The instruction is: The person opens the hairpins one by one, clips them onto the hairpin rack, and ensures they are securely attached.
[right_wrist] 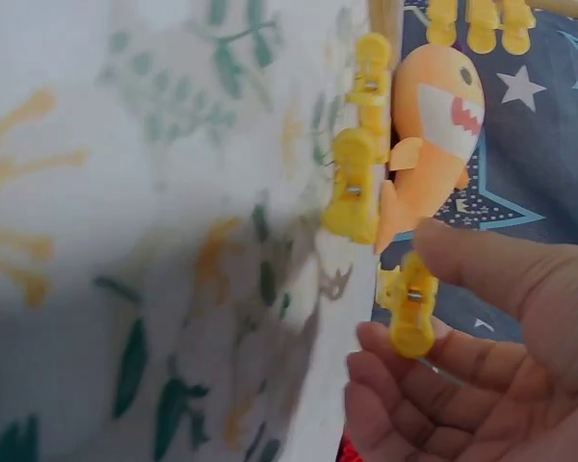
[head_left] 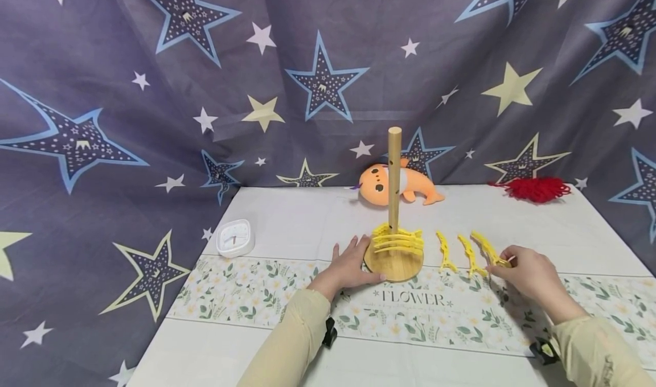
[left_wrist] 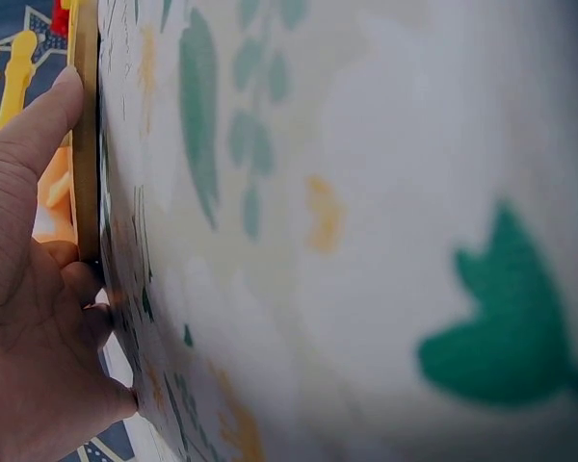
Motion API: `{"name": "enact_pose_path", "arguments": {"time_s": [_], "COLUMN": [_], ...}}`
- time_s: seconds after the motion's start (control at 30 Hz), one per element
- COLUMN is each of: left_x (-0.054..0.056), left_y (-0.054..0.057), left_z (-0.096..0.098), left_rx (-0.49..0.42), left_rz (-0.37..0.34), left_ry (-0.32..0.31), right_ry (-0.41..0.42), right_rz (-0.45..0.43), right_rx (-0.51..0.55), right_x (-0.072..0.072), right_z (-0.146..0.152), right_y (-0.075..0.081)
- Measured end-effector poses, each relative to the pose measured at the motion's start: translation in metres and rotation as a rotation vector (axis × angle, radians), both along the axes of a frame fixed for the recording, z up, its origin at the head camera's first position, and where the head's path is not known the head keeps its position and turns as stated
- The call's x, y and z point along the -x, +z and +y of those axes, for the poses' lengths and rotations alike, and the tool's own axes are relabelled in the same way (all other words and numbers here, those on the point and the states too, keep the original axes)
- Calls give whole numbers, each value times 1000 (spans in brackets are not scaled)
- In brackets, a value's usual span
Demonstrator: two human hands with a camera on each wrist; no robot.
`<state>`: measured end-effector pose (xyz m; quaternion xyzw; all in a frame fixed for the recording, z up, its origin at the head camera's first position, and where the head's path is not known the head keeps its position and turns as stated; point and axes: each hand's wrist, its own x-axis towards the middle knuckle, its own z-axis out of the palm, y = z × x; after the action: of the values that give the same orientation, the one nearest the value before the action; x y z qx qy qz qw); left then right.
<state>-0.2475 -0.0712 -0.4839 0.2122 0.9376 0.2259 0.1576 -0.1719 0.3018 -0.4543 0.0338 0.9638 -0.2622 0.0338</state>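
Observation:
A wooden stand, with a round base point(head_left: 393, 272) and an upright post point(head_left: 394, 182), has several yellow clips point(head_left: 397, 242) around its lower post. My left hand point(head_left: 348, 266) rests against the left side of the base, fingers spread; its thumb touches the front edge, also seen in the left wrist view. Right of the stand, my right hand point(head_left: 530, 276) pinches the near end of a yellow plastic clip point(head_left: 484, 245) between thumb and fingers. In the right wrist view, a metal spring pin shows on that clip point(right_wrist: 412, 313). Two similar clips point(head_left: 443, 253) point(head_left: 469, 255) lie between stand and hand.
Behind the post lies an orange plush toy point(head_left: 379, 188). A white clock point(head_left: 235, 238) stands at the left, and a red yarn bundle point(head_left: 538, 189) lies at the back right. A floral runner point(head_left: 246, 290) crosses the white table, with a starry curtain point(head_left: 307, 136) behind.

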Motion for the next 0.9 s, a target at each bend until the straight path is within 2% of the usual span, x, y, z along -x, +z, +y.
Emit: {"name": "enact_pose_path", "arguments": {"time_s": [0.17, 0.33, 0.7, 0.9], "left_x": [0, 0, -1, -1], "left_y": [1, 0, 2, 2], "left_z": [0, 1, 1, 2], "left_rx": [1, 9, 5, 2], "left_rz": [-1, 0, 4, 9], "left_ry": [0, 4, 6, -2], "right_ry": [-13, -13, 41, 66], "right_rz": [145, 237, 496, 571], "right_rx": [52, 93, 53, 31], "right_x": [-2, -2, -3, 1], "right_z": [-7, -17, -45, -60], "right_y": [3, 11, 29, 32]}}
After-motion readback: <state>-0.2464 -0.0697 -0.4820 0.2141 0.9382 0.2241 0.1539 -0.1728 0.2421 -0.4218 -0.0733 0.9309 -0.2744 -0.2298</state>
